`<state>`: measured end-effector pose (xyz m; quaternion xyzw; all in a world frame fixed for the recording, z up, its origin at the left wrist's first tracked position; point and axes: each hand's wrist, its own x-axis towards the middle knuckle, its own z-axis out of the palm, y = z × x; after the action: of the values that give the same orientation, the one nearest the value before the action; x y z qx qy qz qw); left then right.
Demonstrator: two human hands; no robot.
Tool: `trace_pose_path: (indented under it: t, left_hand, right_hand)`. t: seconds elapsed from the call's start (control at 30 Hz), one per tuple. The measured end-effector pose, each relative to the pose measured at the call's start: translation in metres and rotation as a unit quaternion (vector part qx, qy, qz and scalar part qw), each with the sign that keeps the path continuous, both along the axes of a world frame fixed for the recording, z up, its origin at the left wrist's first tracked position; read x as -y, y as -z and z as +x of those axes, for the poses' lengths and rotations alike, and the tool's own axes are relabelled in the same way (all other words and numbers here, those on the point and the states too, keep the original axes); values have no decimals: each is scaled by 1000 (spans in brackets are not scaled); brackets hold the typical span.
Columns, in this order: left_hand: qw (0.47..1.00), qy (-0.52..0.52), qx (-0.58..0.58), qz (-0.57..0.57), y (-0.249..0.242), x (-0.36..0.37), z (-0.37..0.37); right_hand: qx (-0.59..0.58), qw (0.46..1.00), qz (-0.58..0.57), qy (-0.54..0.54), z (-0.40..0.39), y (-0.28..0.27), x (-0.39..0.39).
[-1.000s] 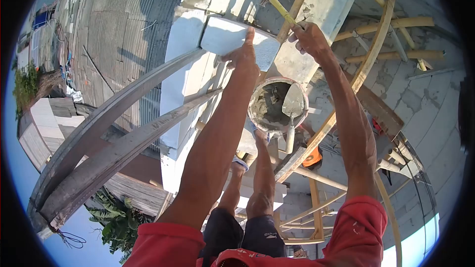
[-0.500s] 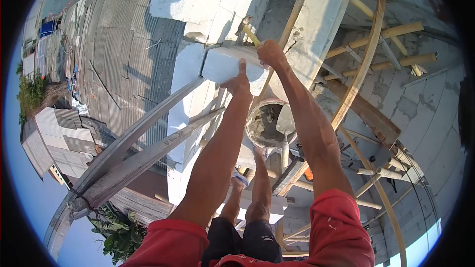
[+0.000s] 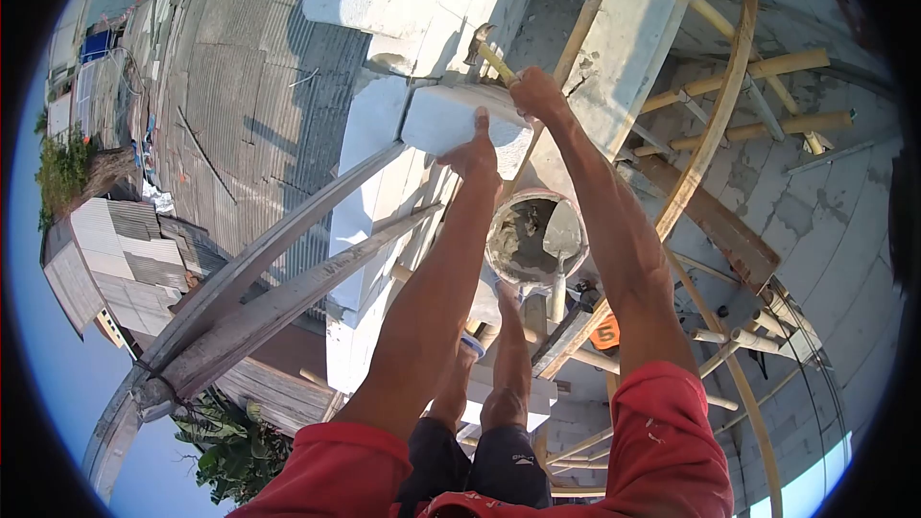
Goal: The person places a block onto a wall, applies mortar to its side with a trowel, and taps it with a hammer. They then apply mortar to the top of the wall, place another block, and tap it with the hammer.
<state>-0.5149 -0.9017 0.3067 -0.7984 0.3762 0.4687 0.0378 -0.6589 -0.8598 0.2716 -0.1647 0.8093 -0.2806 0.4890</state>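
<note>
My left hand (image 3: 474, 149) presses flat on a white building block (image 3: 446, 118) that lies on top of a white block wall (image 3: 379, 182). My right hand (image 3: 537, 93) grips the yellow handle of a hammer (image 3: 489, 50), whose metal head sits just above the block's far end. Below my arms hangs a round bucket of grey mortar (image 3: 523, 235) with a trowel (image 3: 561, 249) standing in it. My bare legs and sandalled feet (image 3: 475, 341) show underneath.
Bamboo scaffold poles (image 3: 715, 105) cross on the right in front of a lower block wall. Two curved wooden beams (image 3: 269, 278) run down to the left. Corrugated roofs (image 3: 240, 86) and trees lie far below on the left.
My right hand swung the hammer down from the raised position to just over the block, then stayed there. My left hand kept pressing on the block. The view shifted slightly.
</note>
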Motion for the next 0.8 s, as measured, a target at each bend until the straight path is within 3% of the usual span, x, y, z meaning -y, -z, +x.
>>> trace_pose_path:
  t: [0.3, 0.37, 0.53, 0.67, 0.8]
  left_hand:
    - [1000, 12, -8, 12, -3, 2, -1]
    - [999, 11, 24, 31, -13, 3, -7]
    - [1000, -7, -20, 6, -17, 1, -5]
    - [1000, 8, 14, 25, -5, 6, -3]
    - [999, -6, 9, 31, -11, 4, -6]
  right_hand:
    - [-43, 991, -22, -124, 2, 4, 1]
    - [-50, 991, -24, -125, 0, 4, -3]
    - [24, 999, 6, 28, -1, -8, -4]
    - [-15, 995, -19, -93, 1, 11, -5]
    - [8, 999, -35, -30, 3, 10, -13]
